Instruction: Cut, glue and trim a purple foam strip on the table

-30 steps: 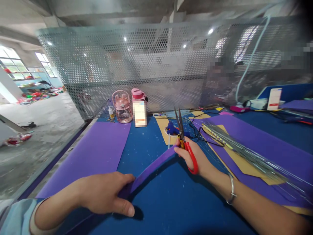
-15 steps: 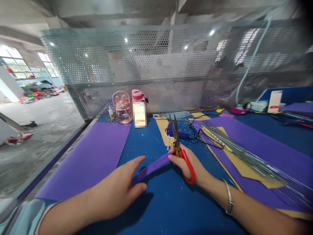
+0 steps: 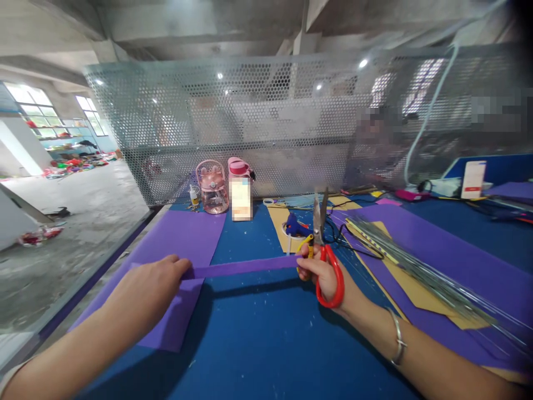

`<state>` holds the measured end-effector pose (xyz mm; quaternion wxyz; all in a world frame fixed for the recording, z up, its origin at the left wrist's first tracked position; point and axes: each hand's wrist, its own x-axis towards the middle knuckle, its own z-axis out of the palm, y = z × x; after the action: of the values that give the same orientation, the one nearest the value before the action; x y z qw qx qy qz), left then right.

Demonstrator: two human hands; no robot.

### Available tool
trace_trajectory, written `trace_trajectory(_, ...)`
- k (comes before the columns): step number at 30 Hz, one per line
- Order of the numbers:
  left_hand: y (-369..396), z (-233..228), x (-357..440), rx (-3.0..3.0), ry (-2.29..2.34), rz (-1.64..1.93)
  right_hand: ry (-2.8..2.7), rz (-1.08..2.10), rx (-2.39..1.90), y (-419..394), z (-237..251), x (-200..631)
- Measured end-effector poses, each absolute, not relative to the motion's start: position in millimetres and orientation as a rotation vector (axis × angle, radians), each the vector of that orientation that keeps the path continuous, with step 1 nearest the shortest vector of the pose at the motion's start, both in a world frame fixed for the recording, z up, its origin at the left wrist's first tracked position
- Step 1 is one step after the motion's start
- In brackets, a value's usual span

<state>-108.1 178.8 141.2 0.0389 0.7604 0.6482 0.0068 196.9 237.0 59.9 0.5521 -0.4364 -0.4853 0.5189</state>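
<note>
A narrow purple strip (image 3: 250,268) is stretched almost level above the blue tabletop. Its left end is pinched between the thumb and fingers of my left hand (image 3: 156,291), over a large purple sheet (image 3: 195,233). My right hand (image 3: 327,275) pinches the strip's other end and also holds red-handled scissors (image 3: 339,278), their blades pointing up and slightly apart. A small yellow item (image 3: 308,243) shows by those fingers; its kind is unclear. Just beyond the right hand lies a blue glue gun (image 3: 295,225), partly hidden behind the scissors.
Two pink bottles, one with a handle (image 3: 214,191), and a phone (image 3: 241,200) stand by the perforated metal screen (image 3: 266,122). To the right, a bundle of thin wires (image 3: 425,272) lies on yellow and purple sheets. Behind the screen a person is dimly visible.
My left hand has moved left and closed on the strip, which is now longer in view and pulled straight. The right hand, with the scissors, has shifted slightly right.
</note>
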Motion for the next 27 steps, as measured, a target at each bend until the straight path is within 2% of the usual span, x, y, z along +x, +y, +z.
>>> trace_trajectory(3, 174.3, 137.6, -90.0, 2.376, 2.032, 0.167, -1.269, 1.238, -1.098, 225.3, 66.0, 186.9)
trace_trajectory(6, 161.9, 119.3, -44.3, 2.145, 1.501, 0.503, -1.364, 1.255, -1.126, 218.3, 68.3, 178.7)
trace_trajectory(9, 155.8, 88.1, 3.9, 1.569, 0.999, 0.4, -1.35, 1.329, -1.079, 215.9, 64.1, 176.0)
trace_trajectory(12, 164.0, 58.4, 27.6, 1.09, 0.898, 0.617, -1.308, 1.424, -1.01, 214.4, 57.2, 175.9)
trace_trajectory(16, 181.9, 45.8, 21.5, 0.853, 0.924, 0.938, -1.384, 1.444, -1.0, 209.7, 57.4, 173.5)
trace_trajectory(22, 196.8, 54.2, 7.4, 0.688, 0.911, 0.832, -1.698, 1.159, -1.052, 210.8, 83.2, 169.9)
trace_trajectory(27, 204.5, 51.6, 0.7, 0.862, 0.825, 0.925, -1.818, 1.063, -1.055, 222.4, 91.4, 158.9)
